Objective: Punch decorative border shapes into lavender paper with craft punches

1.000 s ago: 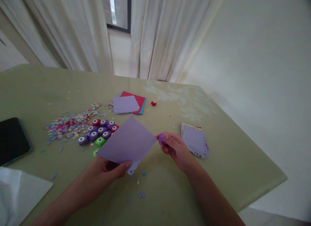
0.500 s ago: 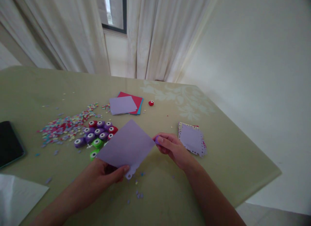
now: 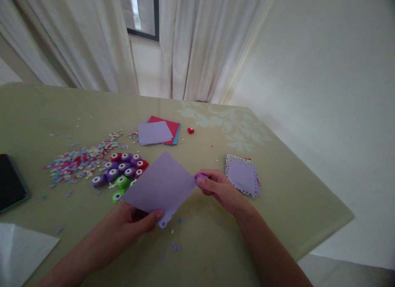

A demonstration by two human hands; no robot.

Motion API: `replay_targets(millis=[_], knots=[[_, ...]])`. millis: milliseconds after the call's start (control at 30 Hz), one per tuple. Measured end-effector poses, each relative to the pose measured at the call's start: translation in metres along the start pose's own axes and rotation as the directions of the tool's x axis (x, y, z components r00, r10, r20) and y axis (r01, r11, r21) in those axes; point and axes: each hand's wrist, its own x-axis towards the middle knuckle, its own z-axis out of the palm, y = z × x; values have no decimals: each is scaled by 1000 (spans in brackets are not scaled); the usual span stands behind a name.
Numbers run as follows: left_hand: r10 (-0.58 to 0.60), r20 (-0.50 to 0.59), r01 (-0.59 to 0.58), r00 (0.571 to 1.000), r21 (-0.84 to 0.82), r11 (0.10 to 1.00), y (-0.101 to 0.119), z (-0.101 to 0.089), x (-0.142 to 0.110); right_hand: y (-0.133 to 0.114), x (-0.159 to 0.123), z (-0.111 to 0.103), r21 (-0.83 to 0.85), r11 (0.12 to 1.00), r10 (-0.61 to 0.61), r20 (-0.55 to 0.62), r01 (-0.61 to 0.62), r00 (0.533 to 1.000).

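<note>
A sheet of lilac paper [image 3: 163, 184] is pinched by my left hand [image 3: 138, 219], thumb on top near its lower corner. Punched shapes run along the sheet's lower right edge. My right hand [image 3: 217, 186] is closed on a small purple craft punch [image 3: 201, 178], which meets the sheet's right corner. Most of the punch is covered by my fingers. Behind and left of the sheet sits a cluster of purple, red and green craft punches [image 3: 124, 167], partly hidden by the paper.
Small confetti pieces [image 3: 80, 159] lie in a heap at the left. Plain paper sheets [image 3: 154, 133] and a red punch [image 3: 191, 130] lie at the back. Edge-punched sheets [image 3: 242, 176] are stacked right. A phone [image 3: 10, 182] and white paper [image 3: 24, 250] lie at the left edge.
Both hands stay nearly in place with the lilac sheet and the punch. More of the purple punch shows between my right fingers. The view has shifted slightly.
</note>
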Motion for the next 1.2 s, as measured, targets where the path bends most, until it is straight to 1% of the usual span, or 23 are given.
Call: replay_targets(millis=[133, 267, 367, 433, 700, 800, 933, 1067, 1200], knots=[[20, 3, -20, 1000, 10, 1000, 1, 0, 0, -1, -1, 1, -47, 998, 45, 74, -42, 996], [26, 26, -25, 999, -22, 999, -1, 2, 1, 0, -1, 3, -66, 996, 67, 124, -59, 990], [27, -14, -28, 1000, -23, 999, -3, 2, 2, 1, -2, 3, -81, 994, 90, 150, -79, 985], [27, -48, -27, 998, 7, 1000, -4, 1, 3, 2, -3, 2, -91, 992, 106, 159, -92, 982], [70, -94, -60, 993, 105, 993, -1, 0, 6, 5, -3, 1, -106, 989, 118, 154, -102, 981], [69, -93, -61, 993, 90, 994, 0, 1, 4, 6, -3, 2, -86, 992, 109, 138, -98, 984], [73, -129, -62, 989, 86, 994, -4, 2, 5, 8, -4, 2, -73, 992, 110, 141, -101, 984], [80, -104, -72, 991, 76, 994, -6, 2, 6, 8, -5, 3, -85, 992, 105, 140, -94, 985], [88, -98, -83, 991, 51, 995, -3, 3, 5, 8, -5, 6, -82, 992, 111, 137, -101, 984]])
